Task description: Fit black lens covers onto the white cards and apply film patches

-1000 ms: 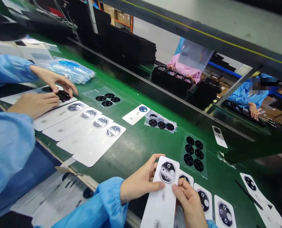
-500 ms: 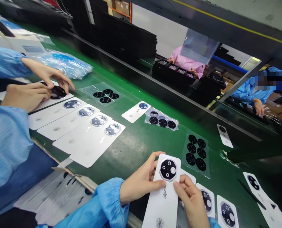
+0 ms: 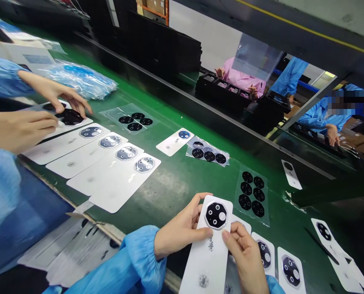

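Note:
A long white card (image 3: 211, 261) with rounded corners is tilted up between my hands. Near its top is a black polygon-shaped sticker (image 3: 216, 215) with several round marks, with dark lettering below. My left hand (image 3: 182, 230) grips the card's left edge, thumb on its front and fingers behind. On the right edge, my right hand (image 3: 246, 257) pinches the card just below the sticker. Partly hidden behind that hand, more white cards with black stickers lie on the bench, among them a card (image 3: 289, 271) to the right.
Sheets of black stickers (image 3: 251, 194) lie on the green bench (image 3: 169, 192). At the left, a co-worker's hands (image 3: 25, 122) work over a card beside a row of white cards (image 3: 120, 188). A black tool (image 3: 321, 245) rests near cards at the right. Other people work beyond the ledge.
My hands and the card have barely moved. The co-worker's near hand at the left has drawn back leftward. A blue sleeve has appeared in the background.

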A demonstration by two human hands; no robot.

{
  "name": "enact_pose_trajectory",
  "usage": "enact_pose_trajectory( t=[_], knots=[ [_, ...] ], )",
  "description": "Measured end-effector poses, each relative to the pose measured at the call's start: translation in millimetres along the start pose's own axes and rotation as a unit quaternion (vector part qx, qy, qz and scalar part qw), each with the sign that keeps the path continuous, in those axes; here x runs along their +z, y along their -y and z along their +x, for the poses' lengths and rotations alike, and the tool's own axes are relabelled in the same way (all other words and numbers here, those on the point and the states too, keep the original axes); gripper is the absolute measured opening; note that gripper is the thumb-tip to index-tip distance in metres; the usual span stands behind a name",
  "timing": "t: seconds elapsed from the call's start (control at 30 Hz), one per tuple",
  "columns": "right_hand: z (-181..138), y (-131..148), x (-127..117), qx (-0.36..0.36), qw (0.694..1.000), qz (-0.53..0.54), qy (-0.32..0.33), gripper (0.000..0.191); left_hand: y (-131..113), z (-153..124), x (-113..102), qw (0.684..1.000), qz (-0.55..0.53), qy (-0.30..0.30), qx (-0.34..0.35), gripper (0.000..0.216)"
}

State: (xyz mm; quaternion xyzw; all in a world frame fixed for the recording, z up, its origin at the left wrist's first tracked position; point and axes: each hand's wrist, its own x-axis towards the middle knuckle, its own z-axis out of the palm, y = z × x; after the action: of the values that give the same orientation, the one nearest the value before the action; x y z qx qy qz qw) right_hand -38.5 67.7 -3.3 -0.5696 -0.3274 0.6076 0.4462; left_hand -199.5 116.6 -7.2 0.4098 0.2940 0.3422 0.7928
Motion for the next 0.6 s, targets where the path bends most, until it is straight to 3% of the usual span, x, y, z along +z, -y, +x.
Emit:
enact_pose_trajectory(
  t=[0.4,0.5,0.6],
  knots=[
    [-1,-6,-3,-0.021,0.999,-0.045,0.016,0.033,1,1,-1,1.000,0.008,0.007,0.003,0.064],
    [-1,5,-23,-0.051,0.990,-0.128,0.036,0.034,2,1,-2,1.000,0.009,-0.001,-0.004,0.067],
    [10,30,-64,-0.085,0.959,-0.269,0.006,0.033,2,2,-4,1.000,0.011,-0.001,-0.015,0.070]
  ],
)
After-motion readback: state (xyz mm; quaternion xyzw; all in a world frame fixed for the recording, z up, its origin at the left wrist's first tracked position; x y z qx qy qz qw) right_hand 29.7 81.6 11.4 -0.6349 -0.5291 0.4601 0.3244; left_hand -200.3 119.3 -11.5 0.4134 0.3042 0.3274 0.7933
